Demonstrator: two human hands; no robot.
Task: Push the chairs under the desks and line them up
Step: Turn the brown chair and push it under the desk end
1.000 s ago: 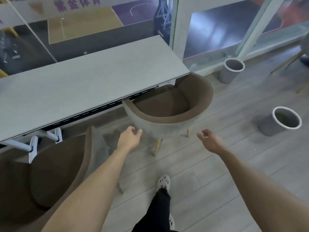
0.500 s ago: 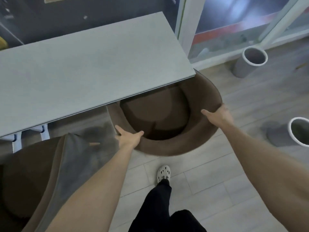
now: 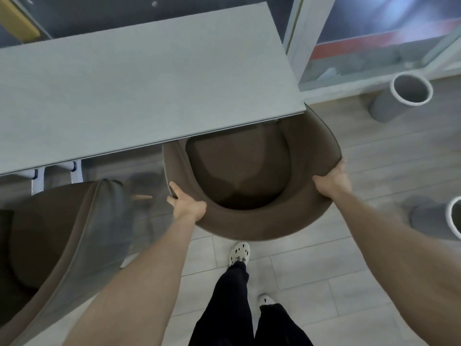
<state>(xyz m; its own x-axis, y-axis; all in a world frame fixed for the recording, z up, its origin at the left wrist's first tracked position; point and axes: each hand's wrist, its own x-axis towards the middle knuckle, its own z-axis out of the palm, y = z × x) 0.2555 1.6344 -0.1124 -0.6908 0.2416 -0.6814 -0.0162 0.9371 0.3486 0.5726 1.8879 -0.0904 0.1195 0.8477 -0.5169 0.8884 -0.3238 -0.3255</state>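
Note:
A brown tub chair (image 3: 249, 221) with a curved back stands at the right end of the grey desk (image 3: 139, 96), its seat front tucked under the desk edge. My left hand (image 3: 187, 204) grips the left side of the chair's back rim. My right hand (image 3: 333, 181) grips the right side of the same rim. A second brown chair (image 3: 62, 245) with a grey outer shell stands at the lower left, partly under the desk and partly cut off by the frame.
Two grey round bins stand on the wooden floor to the right, one near the window (image 3: 401, 96) and one at the frame edge (image 3: 439, 218). A glass wall runs behind the desk. My legs and white shoes (image 3: 239, 253) are just behind the chair.
Both hands went from hanging free in front of the chair to gripping its back rim. I have stepped closer and now look more steeply down on the chair.

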